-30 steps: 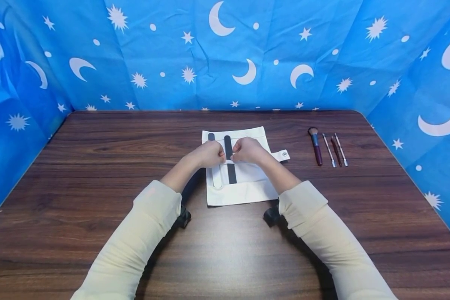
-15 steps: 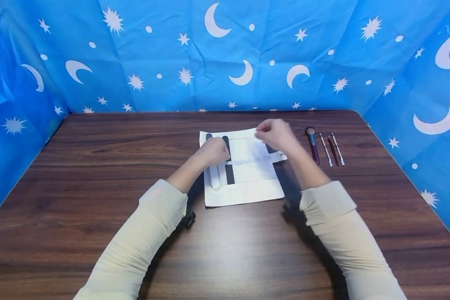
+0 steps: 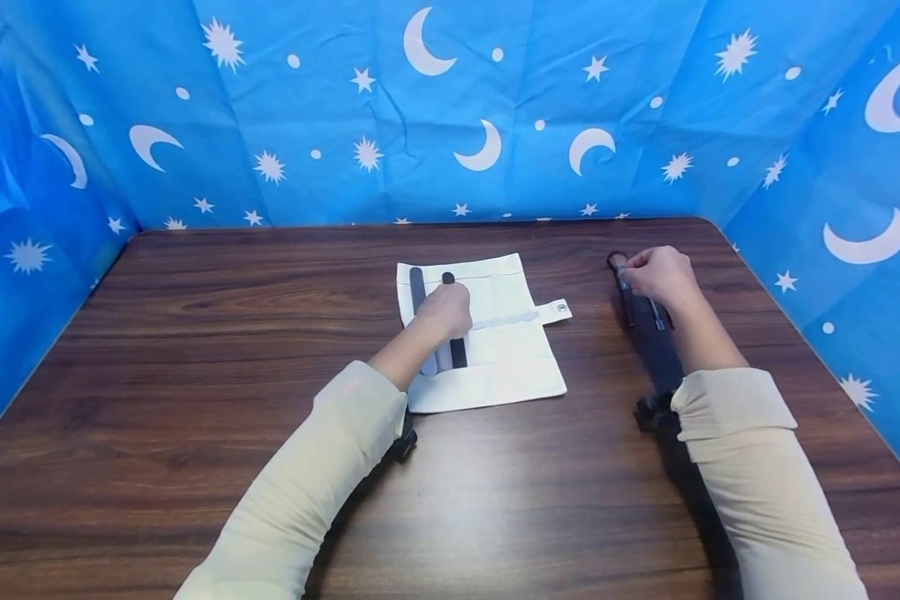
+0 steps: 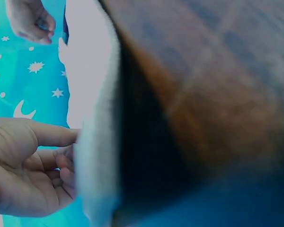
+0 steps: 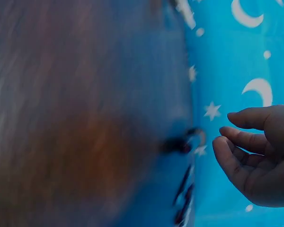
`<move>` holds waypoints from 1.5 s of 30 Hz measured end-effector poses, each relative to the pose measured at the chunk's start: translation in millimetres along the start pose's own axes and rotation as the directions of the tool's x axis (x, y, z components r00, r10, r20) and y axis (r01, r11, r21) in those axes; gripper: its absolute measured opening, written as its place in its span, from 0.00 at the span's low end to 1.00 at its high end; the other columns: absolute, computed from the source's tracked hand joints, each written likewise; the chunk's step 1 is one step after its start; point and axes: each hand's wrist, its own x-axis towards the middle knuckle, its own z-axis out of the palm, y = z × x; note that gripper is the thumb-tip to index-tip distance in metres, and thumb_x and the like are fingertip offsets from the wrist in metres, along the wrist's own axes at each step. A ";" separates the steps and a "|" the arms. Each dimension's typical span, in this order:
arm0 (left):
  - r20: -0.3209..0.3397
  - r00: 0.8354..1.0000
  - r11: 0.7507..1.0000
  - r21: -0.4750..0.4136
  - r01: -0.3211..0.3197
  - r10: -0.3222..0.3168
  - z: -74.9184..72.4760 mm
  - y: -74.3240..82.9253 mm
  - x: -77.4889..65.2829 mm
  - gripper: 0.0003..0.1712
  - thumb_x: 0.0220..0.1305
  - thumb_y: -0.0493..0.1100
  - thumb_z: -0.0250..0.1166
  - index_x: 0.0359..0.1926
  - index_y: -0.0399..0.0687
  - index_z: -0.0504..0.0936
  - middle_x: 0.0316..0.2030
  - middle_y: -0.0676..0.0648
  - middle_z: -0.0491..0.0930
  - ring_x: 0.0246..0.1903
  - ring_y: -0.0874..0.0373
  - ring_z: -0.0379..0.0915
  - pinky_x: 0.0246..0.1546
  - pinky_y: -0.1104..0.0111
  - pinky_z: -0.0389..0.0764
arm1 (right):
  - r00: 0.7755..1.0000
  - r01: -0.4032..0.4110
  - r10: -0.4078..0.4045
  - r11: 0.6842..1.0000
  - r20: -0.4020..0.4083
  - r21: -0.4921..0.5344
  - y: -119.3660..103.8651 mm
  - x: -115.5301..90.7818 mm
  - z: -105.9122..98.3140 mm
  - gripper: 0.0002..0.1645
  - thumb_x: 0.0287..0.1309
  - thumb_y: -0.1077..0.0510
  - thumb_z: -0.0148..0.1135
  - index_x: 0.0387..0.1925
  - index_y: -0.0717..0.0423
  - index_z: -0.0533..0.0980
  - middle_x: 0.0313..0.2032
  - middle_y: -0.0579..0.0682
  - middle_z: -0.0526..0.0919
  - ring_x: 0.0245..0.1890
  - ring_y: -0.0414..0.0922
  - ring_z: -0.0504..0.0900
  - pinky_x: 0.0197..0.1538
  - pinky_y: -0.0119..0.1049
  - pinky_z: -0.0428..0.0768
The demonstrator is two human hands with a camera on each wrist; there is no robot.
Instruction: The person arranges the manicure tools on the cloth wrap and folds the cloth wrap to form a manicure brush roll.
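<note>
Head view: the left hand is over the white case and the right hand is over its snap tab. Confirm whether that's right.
No: the head view shows the right hand by the brush, to the right of the snap tab. The left hand is over the white case, as you say.

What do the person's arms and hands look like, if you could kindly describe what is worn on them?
Both arms wear plain, pale cream long sleeves: the left sleeve and right sleeve are wrinkled, with wide turned-back cuffs. A small black device shows beside each cuff. The left hand and right hand are gloveless.
</note>
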 end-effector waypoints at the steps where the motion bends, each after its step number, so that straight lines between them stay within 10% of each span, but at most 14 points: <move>1: 0.005 1.000 1.000 -0.002 -0.006 0.006 0.6 -1.2 0.6 0.19 0.58 0.27 0.51 0.14 0.46 0.63 0.10 0.53 0.55 0.11 0.63 0.53 0.14 0.74 0.58 | 1.000 -0.010 0.010 1.000 0.012 -0.019 2.8 1.3 0.7 0.19 0.61 0.56 0.53 0.43 0.70 0.75 0.34 0.64 0.81 0.36 0.57 0.80 0.38 0.48 0.74; 19: 0.028 0.991 0.990 -0.059 -0.132 0.134 2.9 -16.9 13.1 0.20 0.66 0.34 0.46 0.15 0.45 0.62 0.11 0.52 0.57 0.13 0.61 0.53 0.20 0.71 0.60 | 0.996 -0.041 0.049 0.993 0.071 -0.113 9.4 16.4 4.6 0.14 0.55 0.60 0.57 0.38 0.70 0.76 0.24 0.55 0.79 0.26 0.51 0.76 0.29 0.41 0.72; 29: 0.048 0.992 0.990 -0.085 -0.112 0.116 1.0 -18.3 14.0 0.21 0.66 0.35 0.48 0.14 0.45 0.65 0.12 0.51 0.59 0.15 0.60 0.56 0.21 0.71 0.61 | 1.000 -0.009 0.011 0.996 -0.019 0.093 -8.5 11.4 10.2 0.18 0.57 0.59 0.58 0.46 0.68 0.73 0.35 0.63 0.79 0.27 0.47 0.78 0.34 0.41 0.75; 36: 0.064 0.990 0.991 -0.059 -0.122 0.126 0.4 -18.6 13.8 0.18 0.67 0.35 0.47 0.18 0.45 0.67 0.16 0.51 0.62 0.17 0.60 0.58 0.23 0.71 0.62 | 0.995 0.051 -0.090 0.834 0.045 0.549 -38.7 9.7 28.1 0.18 0.58 0.65 0.54 0.47 0.70 0.63 0.34 0.54 0.72 0.23 0.35 0.75 0.32 0.30 0.79; 45: 0.063 0.986 0.987 -0.045 -0.152 0.155 0.6 -19.3 13.5 0.21 0.66 0.34 0.46 0.14 0.46 0.64 0.12 0.52 0.58 0.14 0.61 0.55 0.21 0.71 0.60 | 0.984 0.009 -0.128 0.724 0.122 0.690 -96.4 5.2 58.1 0.16 0.57 0.71 0.52 0.44 0.63 0.58 0.34 0.55 0.66 0.27 0.42 0.75 0.35 0.35 0.80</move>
